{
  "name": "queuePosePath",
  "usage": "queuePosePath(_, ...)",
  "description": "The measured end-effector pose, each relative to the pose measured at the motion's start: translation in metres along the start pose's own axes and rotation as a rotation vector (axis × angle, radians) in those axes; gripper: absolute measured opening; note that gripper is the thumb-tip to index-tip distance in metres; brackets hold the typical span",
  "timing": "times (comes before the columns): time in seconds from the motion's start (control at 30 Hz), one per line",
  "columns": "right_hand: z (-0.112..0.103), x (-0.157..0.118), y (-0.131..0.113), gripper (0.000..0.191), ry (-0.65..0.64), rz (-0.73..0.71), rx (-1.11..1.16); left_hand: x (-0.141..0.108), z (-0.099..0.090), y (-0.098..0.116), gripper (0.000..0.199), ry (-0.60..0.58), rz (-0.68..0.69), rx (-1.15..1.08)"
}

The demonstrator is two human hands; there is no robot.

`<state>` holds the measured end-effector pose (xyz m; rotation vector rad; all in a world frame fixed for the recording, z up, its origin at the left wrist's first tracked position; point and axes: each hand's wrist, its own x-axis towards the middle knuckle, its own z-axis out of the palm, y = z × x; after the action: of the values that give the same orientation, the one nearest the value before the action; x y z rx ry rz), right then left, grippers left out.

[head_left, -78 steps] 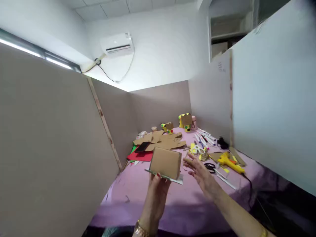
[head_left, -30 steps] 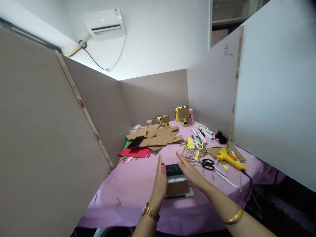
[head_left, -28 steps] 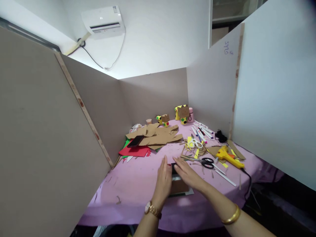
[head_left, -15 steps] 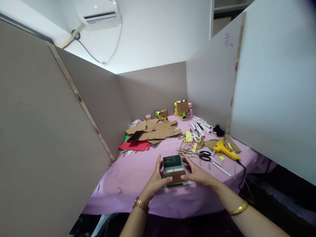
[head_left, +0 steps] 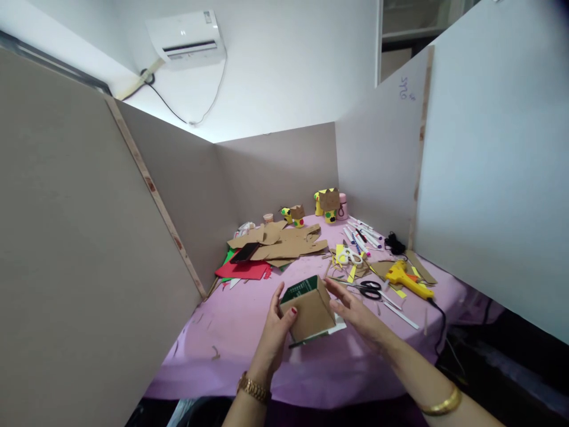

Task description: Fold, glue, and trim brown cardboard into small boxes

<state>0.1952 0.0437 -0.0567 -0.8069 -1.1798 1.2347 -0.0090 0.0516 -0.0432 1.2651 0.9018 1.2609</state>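
A small cardboard box (head_left: 311,314), brown on the side facing me and dark green with pale print behind, is tilted near the table's front. My left hand (head_left: 276,326) grips its left side, the thumb on the brown face and the fingers behind the edge. My right hand (head_left: 355,308) is at the box's right side with its fingers apart, close to the upper right edge. A white flap sticks out at the box's lower right corner.
Black scissors (head_left: 370,289), white scissors (head_left: 350,256) and a yellow glue gun (head_left: 408,279) lie right. Markers (head_left: 362,234) are behind them. Cardboard sheets (head_left: 288,243), a phone (head_left: 244,252) and red paper (head_left: 242,270) lie left. Yellow spotted figures (head_left: 329,204) stand at the back.
The box has turned and tipped, so a broad brown face now shows in place of its open inside. My left hand has shifted left, and my right hand's fingers have loosened from the box.
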Motion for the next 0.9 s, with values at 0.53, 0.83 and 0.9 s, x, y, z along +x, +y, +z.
queuePosePath(0.53, -0.01, 0.006, 0.041, 0.032, 0.222, 0.024, -0.058, 0.009, -0.002, -0.025, 0.11, 0.065, 0.331, 0.364)
queuePosePath(0.83, -0.024, 0.004, 0.061, 0.03, 0.298, -0.033, -0.233, 0.017, -0.024, -0.034, 0.108, 0.161, 0.222, 0.39)
queuePosePath(0.9, -0.025, 0.003, 0.063, 0.029, 0.284, -0.031, -0.242, 0.009, -0.034, -0.037, 0.098, 0.253, 0.221, 0.436)
